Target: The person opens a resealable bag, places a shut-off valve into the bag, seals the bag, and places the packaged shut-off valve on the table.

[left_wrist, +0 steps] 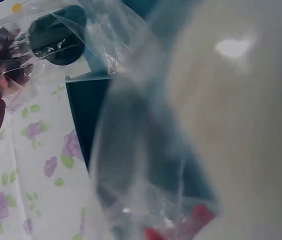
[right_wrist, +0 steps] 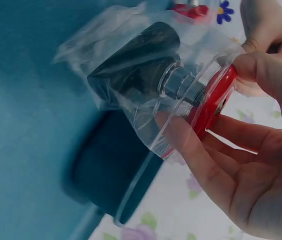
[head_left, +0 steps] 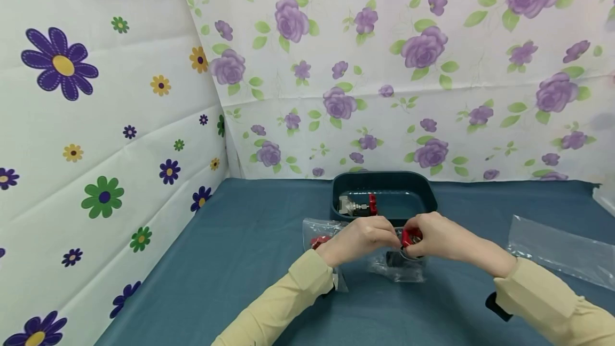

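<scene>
My right hand (head_left: 434,236) grips the red handwheel (right_wrist: 218,97) of a valve in a clear zip bag (right_wrist: 106,55). The handwheel stands at the bag's mouth, while the metal neck and dark body (right_wrist: 141,65) are inside the plastic. Beside it, my left hand (head_left: 362,236) has its fingers curled in at the bag's edge and seems to pinch it; the fingertips are partly hidden. A second clear bag (head_left: 312,227) with a red handwheel (head_left: 319,241) lies under my left hand and wrist. It hangs blurred and close in the left wrist view.
Behind the hands stands a dark teal tray (head_left: 384,175) with an unbagged valve (head_left: 355,206), red handwheel to the right, at its left side. A flat clear bag (head_left: 562,252) lies at the right on the blue tablecloth (head_left: 230,260). Flowered cloths (head_left: 307,68) hang behind and left.
</scene>
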Demonstrator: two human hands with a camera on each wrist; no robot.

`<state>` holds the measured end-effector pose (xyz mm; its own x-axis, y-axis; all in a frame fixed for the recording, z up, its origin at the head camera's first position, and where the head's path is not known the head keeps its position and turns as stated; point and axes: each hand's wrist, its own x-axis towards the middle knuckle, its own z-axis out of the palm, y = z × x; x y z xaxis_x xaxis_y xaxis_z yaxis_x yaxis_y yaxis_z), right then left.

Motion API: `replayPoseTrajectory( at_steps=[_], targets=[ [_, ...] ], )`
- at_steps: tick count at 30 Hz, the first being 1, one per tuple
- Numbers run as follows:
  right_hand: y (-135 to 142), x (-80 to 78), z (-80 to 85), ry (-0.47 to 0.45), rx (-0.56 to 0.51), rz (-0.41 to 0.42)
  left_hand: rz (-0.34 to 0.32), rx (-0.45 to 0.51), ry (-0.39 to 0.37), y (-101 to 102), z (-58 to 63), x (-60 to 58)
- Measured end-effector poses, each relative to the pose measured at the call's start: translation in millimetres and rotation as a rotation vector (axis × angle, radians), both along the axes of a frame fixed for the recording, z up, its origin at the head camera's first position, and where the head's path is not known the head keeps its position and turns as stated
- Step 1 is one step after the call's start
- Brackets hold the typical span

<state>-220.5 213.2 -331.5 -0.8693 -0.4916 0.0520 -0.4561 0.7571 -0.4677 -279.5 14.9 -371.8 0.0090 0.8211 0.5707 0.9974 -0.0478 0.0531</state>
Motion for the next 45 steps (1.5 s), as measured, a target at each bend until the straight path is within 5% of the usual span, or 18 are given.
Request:
replayPoseTrajectory(
  at_steps=[11,21,33,45],
  targets=[
    [-2.2,1.0,-11.9,-0.001,0.010,-0.047,0.032,-0.043,0.003,2.6,0.4,3.7],
    [9.6,0.3,-14.6,-0.061,-0.105,0.022,0.028,-0.076,-0.043,3.7,3.5,7.1],
    [45.5,6.0,-13.5,0.104,-0.083,-0.030,0.029,-0.074,-0.044,1.7,5.6,6.2],
    [58.5,-0.1,-34.9,-0.145,-0.135,0.123,0.032,-0.070,-0.040,0.4,3.8,4.5]
  ],
)
